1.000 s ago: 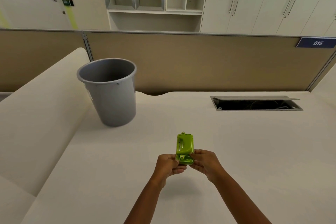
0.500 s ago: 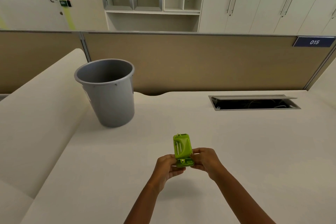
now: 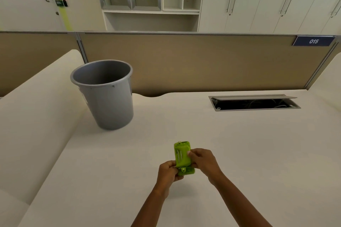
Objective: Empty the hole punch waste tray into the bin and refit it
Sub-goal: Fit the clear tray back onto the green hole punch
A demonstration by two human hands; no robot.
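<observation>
We hold the green hole punch (image 3: 182, 156) above the desk (image 3: 239, 153), underside up: small, light, rigid, rather slick plastic. Our left hand (image 3: 168, 171) pinches its near end; our right hand (image 3: 201, 159) clasps the side. The bin (image 3: 105, 94) stands well apart, far-left.

Hole punch (image 3: 182, 156) bright lime green, plain, with small silver metal bits. Bin (image 3: 107, 96) solid mid grey; tabletop (image 3: 239, 153) plain cream. Partition (image 3: 184, 64) tan, sign (image 3: 313, 41) navy with white "015".
</observation>
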